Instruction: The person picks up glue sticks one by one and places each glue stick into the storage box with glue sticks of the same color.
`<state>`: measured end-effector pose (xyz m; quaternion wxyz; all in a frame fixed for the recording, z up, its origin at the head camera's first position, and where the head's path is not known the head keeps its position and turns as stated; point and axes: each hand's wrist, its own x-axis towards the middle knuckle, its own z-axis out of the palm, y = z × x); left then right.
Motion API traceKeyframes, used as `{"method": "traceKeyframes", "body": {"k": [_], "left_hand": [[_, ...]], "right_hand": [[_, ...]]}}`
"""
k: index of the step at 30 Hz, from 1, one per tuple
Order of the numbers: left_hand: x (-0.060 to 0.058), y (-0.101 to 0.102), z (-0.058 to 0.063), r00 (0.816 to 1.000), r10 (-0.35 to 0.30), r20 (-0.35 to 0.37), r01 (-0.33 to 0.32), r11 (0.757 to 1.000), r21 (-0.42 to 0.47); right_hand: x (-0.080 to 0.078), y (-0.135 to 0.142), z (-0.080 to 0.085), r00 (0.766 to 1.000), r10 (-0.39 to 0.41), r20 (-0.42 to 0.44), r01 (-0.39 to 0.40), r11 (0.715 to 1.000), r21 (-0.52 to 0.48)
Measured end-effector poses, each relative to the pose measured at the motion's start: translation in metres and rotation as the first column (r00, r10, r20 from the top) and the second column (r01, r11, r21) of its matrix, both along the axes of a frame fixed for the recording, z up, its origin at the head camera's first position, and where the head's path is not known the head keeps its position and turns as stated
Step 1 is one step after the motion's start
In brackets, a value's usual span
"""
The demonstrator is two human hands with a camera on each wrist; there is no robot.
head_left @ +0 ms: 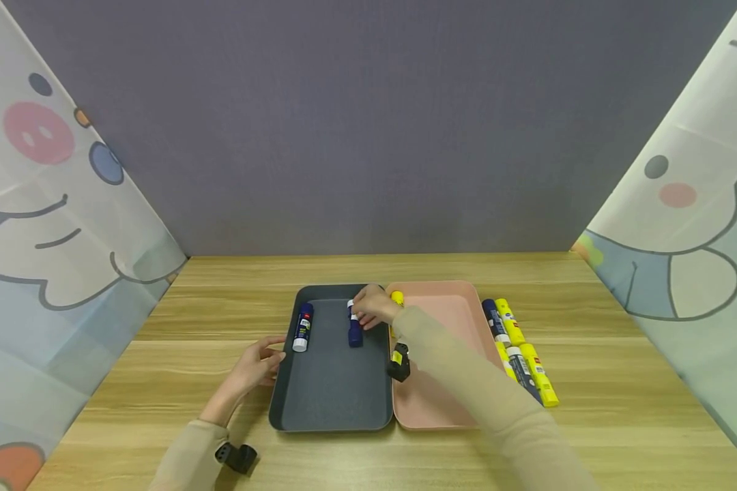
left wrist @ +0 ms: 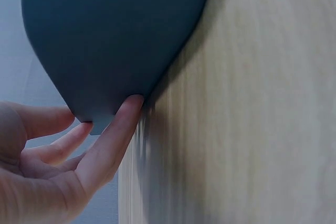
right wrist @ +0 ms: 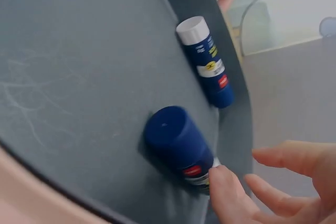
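My left hand (head_left: 254, 368) pinches the left wall of the dark grey tray (head_left: 331, 402). In the left wrist view its fingertips (left wrist: 134, 102) press the tray's outer wall. A navy glue stick (head_left: 355, 336) lies inside that tray near its right side, with my right hand (head_left: 376, 307) over its far end. In the right wrist view one fingertip (right wrist: 218, 174) meets this glue stick while the thumb stands apart from it; that end is partly hidden. Along the tray's left wall lies another navy glue stick (head_left: 304, 327), its white end toward me.
A pink tray (head_left: 432, 409) stands against the grey tray's right side, with a yellow glue stick (head_left: 397, 298) by its left wall, partly behind the right sleeve. Several yellow glue sticks (head_left: 539, 375) and navy ones (head_left: 496, 320) lie on the wooden table right of it.
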<state>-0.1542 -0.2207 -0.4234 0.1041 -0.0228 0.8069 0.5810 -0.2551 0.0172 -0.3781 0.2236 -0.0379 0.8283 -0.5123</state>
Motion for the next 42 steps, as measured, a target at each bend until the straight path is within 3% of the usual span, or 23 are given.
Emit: {"method": "traceKeyframes", "body": {"k": [10, 20, 36, 38, 42], "left_hand": [[0.000, 0.000, 0.000, 1.000, -0.009, -0.012, 0.009, 1.000, 0.002], [0.000, 0.001, 0.001, 1.000, 0.012, -0.001, -0.012, 1.000, -0.015], [0.000, 0.000, 0.001, 1.000, 0.015, -0.003, -0.015, 1.000, -0.018], [-0.001, 0.000, 0.000, 1.000, 0.014, -0.001, -0.014, 1.000, -0.012], [-0.001, -0.001, 0.000, 1.000, 0.004, -0.002, -0.004, 1.000, -0.001]], "right_hand": [[0.010, 0.014, 0.015, 0.990, 0.128, -0.059, -0.125, 0.990, 0.064], [0.020, 0.031, 0.023, 0.972, 0.175, -0.154, -0.143, 0.970, 0.195], [0.029, 0.065, 0.028, 0.880, 0.271, -0.391, -0.142, 0.934, 0.327], [0.028, 0.070, 0.028, 0.879, 0.266, -0.396, -0.130, 0.932, 0.339], [0.028, 0.082, 0.029, 0.905, 0.235, -0.354, -0.100, 0.927, 0.361]]}}
